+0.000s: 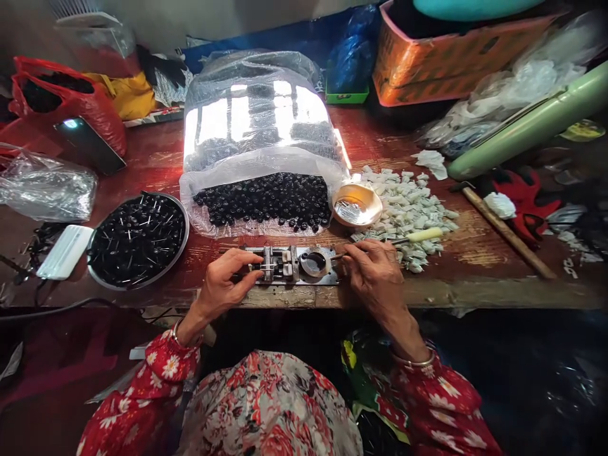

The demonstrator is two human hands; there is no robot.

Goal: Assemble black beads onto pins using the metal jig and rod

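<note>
My left hand [230, 278] is at the left end of a small metal jig [325, 271] on the table's front edge. Its thumb and index finger close around a small black part [243, 275], mostly hidden by the fingers. Thin bright pins [268, 266] lie across the jig beside the fingertips. My right hand [375, 269] grips a thin rod tool with a pale yellow handle [425, 235]. The tool's tip points left, beside a round ring [314, 263] on the jig's right end.
Loose black beads [266, 199] spill from a clear plastic bag [256, 120] behind the jig. A small bowl [373, 212] of metal pins stands beside a pile of pale pieces [411, 209]. Left sits a round tray [186, 244] of black pinned parts; right, a hammer [510, 234].
</note>
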